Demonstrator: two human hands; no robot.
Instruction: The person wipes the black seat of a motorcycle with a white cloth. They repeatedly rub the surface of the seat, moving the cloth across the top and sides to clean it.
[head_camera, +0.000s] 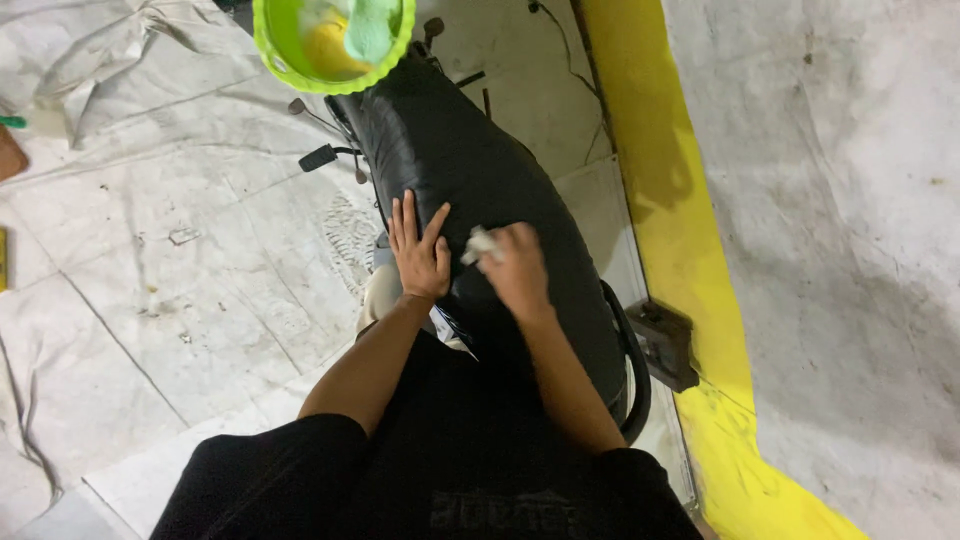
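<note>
Left hand (420, 258): lies flat on the black motorcycle seat (455, 160), fingers spread wide and pointing away from the person, palm down, holding nothing.
Right hand (515, 268): fingers curled closed around a small white rag (480, 243), pressed against the seat just beside the left hand.
Rag: crumpled, only a bit of it shows at the thumb side of the right hand, touching the seat.
Seat: long, glossy and black, runs from the person's body up toward the top of the view; both hands rest on its near half.
Green basin (268, 50): round, bright green, sits at the far end of the seat, with a yellow cloth and a pale green cloth inside.
Foot peg (318, 157): sticks out to the left of the seat.
Floor (180, 270): pale tiles, dusty and scuffed, with a crumpled sheet lying at the upper left.
Wall (840, 200): grey, to the right, with a yellow band along its base.
</note>
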